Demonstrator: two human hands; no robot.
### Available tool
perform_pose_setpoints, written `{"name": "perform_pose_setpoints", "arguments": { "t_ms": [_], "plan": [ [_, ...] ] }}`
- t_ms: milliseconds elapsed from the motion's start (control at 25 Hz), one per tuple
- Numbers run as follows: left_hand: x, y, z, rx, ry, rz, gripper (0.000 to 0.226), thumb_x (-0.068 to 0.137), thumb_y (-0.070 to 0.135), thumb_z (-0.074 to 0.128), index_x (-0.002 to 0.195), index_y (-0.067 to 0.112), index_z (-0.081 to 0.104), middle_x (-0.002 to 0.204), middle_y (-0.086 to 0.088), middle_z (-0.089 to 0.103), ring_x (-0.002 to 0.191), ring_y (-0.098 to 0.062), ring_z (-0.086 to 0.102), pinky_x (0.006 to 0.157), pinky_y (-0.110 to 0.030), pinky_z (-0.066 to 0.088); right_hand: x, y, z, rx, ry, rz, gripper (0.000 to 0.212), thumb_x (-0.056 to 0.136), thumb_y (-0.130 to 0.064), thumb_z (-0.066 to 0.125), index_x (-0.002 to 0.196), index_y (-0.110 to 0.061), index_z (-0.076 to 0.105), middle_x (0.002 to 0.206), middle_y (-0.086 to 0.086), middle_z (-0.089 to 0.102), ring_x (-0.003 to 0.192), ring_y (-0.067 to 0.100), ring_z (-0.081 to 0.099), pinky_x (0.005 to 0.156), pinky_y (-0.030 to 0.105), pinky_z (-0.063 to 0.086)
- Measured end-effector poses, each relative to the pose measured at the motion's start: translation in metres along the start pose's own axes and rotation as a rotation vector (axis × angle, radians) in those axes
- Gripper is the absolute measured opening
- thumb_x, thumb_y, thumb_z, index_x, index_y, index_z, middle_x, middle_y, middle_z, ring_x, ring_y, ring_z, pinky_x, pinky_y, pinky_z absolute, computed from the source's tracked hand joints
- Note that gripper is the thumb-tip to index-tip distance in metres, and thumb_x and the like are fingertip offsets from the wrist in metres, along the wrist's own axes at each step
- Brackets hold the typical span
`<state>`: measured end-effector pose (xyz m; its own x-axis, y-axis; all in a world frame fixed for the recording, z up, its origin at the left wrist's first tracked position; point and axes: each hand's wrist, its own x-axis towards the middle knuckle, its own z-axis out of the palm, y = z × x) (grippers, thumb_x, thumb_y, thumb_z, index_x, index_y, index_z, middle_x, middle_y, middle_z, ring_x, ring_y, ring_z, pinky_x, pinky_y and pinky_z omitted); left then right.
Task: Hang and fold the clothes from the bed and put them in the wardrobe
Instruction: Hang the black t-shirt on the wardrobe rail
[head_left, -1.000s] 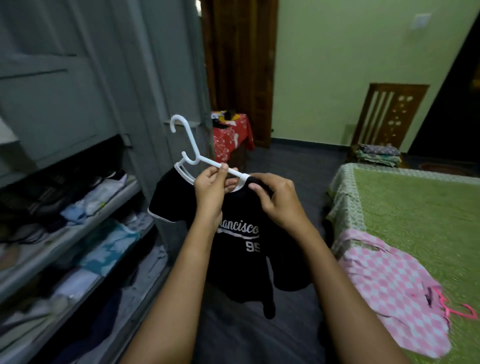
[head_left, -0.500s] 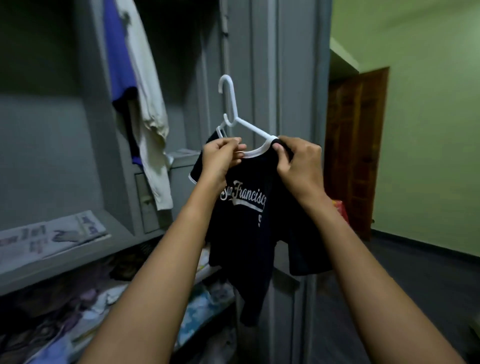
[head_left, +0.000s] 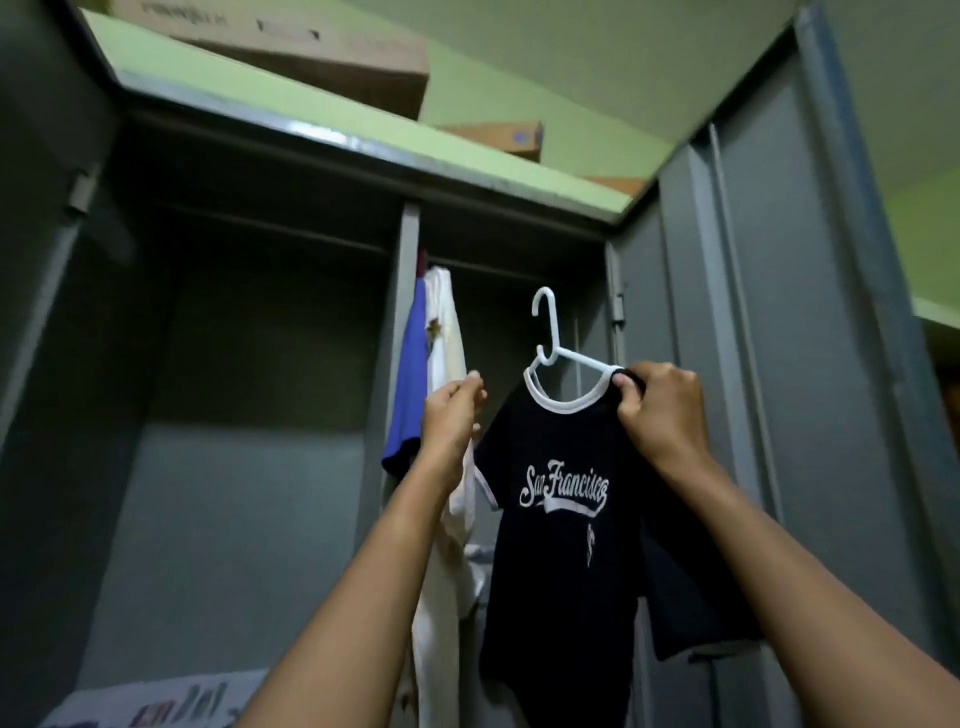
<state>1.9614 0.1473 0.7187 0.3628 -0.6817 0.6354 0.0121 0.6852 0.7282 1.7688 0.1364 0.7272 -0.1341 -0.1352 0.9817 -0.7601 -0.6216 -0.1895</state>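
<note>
Head view, looking up into the open grey wardrobe (head_left: 753, 312). We note the right hand (head_left: 660, 410) raised, fingers curled, thumb and forefinger pinching the black T-shirt (head_left: 561, 545) at its white-trimmed neckline, where the cloth sits over the right arm of the white hanger (head_left: 550, 338). The shirt hangs from this hanger, front towards us, with "San Francisco" in white script across the chest. It is held in the air in front of the right-hand compartment. The hanger's hook stands upright and free, just below the dark rail (head_left: 498, 270) and not hooked on it. The left hand (head_left: 449, 415) is raised beside the shirt's left shoulder and is apart from the hanger. Its fingers are loosely curled with the thumb near the fingertips, and we cannot tell whether it holds anything. Directly behind the left hand a white garment (head_left: 441, 322) and a blue garment (head_left: 408, 374) hang from the rail, just beside the centre partition (head_left: 395, 312). The left compartment is dark, and printed paper (head_left: 166, 701) lies on its shelf at the lower edge of view. Cardboard boxes (head_left: 311, 47) sit on top of the wardrobe under the green ceiling.
</note>
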Motion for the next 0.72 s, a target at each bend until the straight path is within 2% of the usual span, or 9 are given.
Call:
{"name": "perform_pose_setpoints", "arguments": {
  "t_ms": [120, 200, 280, 360, 480, 600, 720],
  "plan": [
    [0.043, 0.008, -0.005, 0.114, 0.111, 0.125, 0.021, 0.093, 0.028, 0.051, 0.076, 0.021, 0.061, 0.093, -0.003, 0.063, 0.092, -0.019, 0.057, 0.091, -0.041, 0.047, 0.045, 0.007, 0.033, 0.045, 0.007, -0.007, 0.02, 0.09, -0.011, 0.055, 0.086, 0.003, 0.069, 0.082, 0.025, 0.066, 0.078, 0.04, 0.059, 0.06, 0.029, 0.031],
    [0.07, 0.014, -0.009, 0.181, 0.175, 0.21, 0.018, 0.093, 0.027, 0.052, 0.079, 0.021, 0.062, 0.096, -0.002, 0.063, 0.099, -0.02, 0.057, 0.092, -0.041, 0.047, 0.075, 0.009, 0.058, 0.108, 0.013, 0.001, 0.02, 0.091, -0.011, 0.055, 0.089, 0.003, 0.069, 0.084, 0.025, 0.066, 0.081, 0.04, 0.06, 0.061, 0.031, 0.036],
    [0.095, 0.015, -0.019, 0.221, 0.212, 0.273, 0.013, 0.093, 0.024, 0.053, 0.086, 0.018, 0.063, 0.094, -0.001, 0.062, 0.096, -0.019, 0.057, 0.086, -0.035, 0.049, 0.101, 0.006, 0.083, 0.145, -0.01, 0.017, 0.021, 0.091, -0.013, 0.055, 0.095, 0.002, 0.07, 0.09, 0.024, 0.066, 0.087, 0.04, 0.061, 0.066, 0.032, 0.042],
    [0.119, 0.005, -0.028, 0.273, 0.25, 0.353, 0.012, 0.094, 0.025, 0.051, 0.091, 0.018, 0.061, 0.094, -0.002, 0.063, 0.091, -0.016, 0.059, 0.079, -0.03, 0.05, 0.125, 0.006, 0.11, 0.177, -0.007, 0.039, 0.021, 0.092, -0.015, 0.056, 0.099, 0.0, 0.069, 0.095, 0.023, 0.066, 0.093, 0.039, 0.061, 0.066, 0.029, 0.04],
    [0.158, -0.01, -0.041, 0.339, 0.267, 0.403, 0.024, 0.095, 0.029, 0.049, 0.113, 0.016, 0.058, 0.11, -0.006, 0.062, 0.096, -0.015, 0.059, 0.082, -0.031, 0.051, 0.154, 0.003, 0.151, 0.215, 0.008, 0.053, 0.021, 0.091, -0.016, 0.057, 0.101, -0.001, 0.069, 0.1, 0.023, 0.065, 0.097, 0.038, 0.06, 0.067, 0.026, 0.037],
    [0.203, -0.02, -0.049, 0.424, 0.245, 0.478, 0.042, 0.097, 0.031, 0.046, 0.135, 0.014, 0.045, 0.129, -0.005, 0.054, 0.11, -0.017, 0.055, 0.087, -0.029, 0.045, 0.176, 0.001, 0.196, 0.253, 0.029, 0.068, 0.022, 0.092, -0.016, 0.057, 0.104, -0.002, 0.068, 0.103, 0.022, 0.064, 0.099, 0.036, 0.06, 0.069, 0.026, 0.038],
    [0.25, -0.014, -0.051, 0.368, 0.175, 0.471, 0.048, 0.098, 0.033, 0.043, 0.142, 0.016, 0.036, 0.136, -0.006, 0.048, 0.112, -0.016, 0.052, 0.093, -0.034, 0.044, 0.197, -0.004, 0.243, 0.272, 0.04, 0.069, 0.02, 0.091, -0.015, 0.057, 0.101, 0.0, 0.068, 0.103, 0.02, 0.065, 0.098, 0.034, 0.062, 0.067, 0.027, 0.04]
  ]
}}
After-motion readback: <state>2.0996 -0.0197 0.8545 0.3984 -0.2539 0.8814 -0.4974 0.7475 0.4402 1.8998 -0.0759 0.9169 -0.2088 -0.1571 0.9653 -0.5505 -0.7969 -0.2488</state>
